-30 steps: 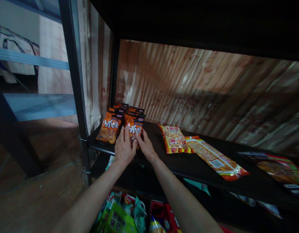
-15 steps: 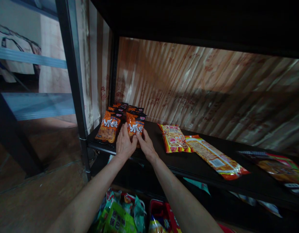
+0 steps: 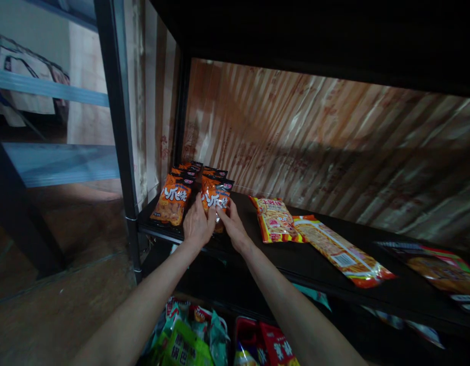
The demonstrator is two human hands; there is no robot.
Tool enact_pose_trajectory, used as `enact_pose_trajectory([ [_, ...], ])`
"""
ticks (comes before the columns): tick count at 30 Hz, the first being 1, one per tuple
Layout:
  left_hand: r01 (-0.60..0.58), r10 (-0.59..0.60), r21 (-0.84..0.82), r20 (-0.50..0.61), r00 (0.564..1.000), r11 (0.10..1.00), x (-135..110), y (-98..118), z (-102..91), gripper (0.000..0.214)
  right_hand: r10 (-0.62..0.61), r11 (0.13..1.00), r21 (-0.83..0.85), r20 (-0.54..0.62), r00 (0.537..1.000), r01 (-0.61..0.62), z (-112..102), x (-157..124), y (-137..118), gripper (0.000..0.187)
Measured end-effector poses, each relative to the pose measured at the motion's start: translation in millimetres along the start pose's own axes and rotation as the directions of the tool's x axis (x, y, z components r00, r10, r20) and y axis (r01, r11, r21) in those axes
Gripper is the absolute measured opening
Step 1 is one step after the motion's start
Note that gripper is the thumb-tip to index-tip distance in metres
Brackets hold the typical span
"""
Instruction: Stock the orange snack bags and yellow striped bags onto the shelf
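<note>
Between my two hands stands an orange snack bag (image 3: 215, 195) with a black top and white lettering, at the front of a short row on the black shelf (image 3: 240, 213). My left hand (image 3: 198, 222) grips its left edge, thumb on the front. My right hand (image 3: 235, 227) holds the right edge, its thumb also on the front, so the lower part of the bag is partly covered. Left of it a matching orange bag (image 3: 171, 201) leans upright, with more of the same kind behind both.
To the right lie a yellow-red snack bag (image 3: 276, 220), a long noodle-like snack packet (image 3: 341, 249) and a dark packet (image 3: 436, 267). Below the shelf are a bin of green bags (image 3: 185, 340) and a red basket (image 3: 246, 323). A black post (image 3: 118, 112) bounds the left side.
The view has shifted slightly. Both hands stay on the orange bag, and the right thumb and fingers have adjusted a little on its front and right edge.
</note>
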State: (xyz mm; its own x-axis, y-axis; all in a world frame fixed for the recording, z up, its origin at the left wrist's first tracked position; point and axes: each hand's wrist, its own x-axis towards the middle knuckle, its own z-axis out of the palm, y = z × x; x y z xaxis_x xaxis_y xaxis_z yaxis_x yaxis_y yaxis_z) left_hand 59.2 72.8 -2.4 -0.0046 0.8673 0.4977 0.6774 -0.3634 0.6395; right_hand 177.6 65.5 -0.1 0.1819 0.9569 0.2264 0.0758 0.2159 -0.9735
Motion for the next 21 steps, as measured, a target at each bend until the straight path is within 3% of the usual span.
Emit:
enact_pose_trajectory([
  [7,0.043,-0.043,0.009,-0.010,0.999,0.999,1,4,-1.5,0.060,-0.011,0.992,0.122,-0.047,0.999,0.017,2,8,-7,0.062],
  [15,0.169,-0.163,-0.051,0.108,0.981,0.984,5,11,-5.2,0.060,0.000,0.989,0.146,-0.146,0.989,0.022,6,20,1,0.048],
  [21,0.142,-0.140,-0.067,0.031,0.990,0.988,0,11,0.9,0.063,-0.025,0.994,0.105,-0.142,0.990,0.040,2,14,-2,0.047],
])
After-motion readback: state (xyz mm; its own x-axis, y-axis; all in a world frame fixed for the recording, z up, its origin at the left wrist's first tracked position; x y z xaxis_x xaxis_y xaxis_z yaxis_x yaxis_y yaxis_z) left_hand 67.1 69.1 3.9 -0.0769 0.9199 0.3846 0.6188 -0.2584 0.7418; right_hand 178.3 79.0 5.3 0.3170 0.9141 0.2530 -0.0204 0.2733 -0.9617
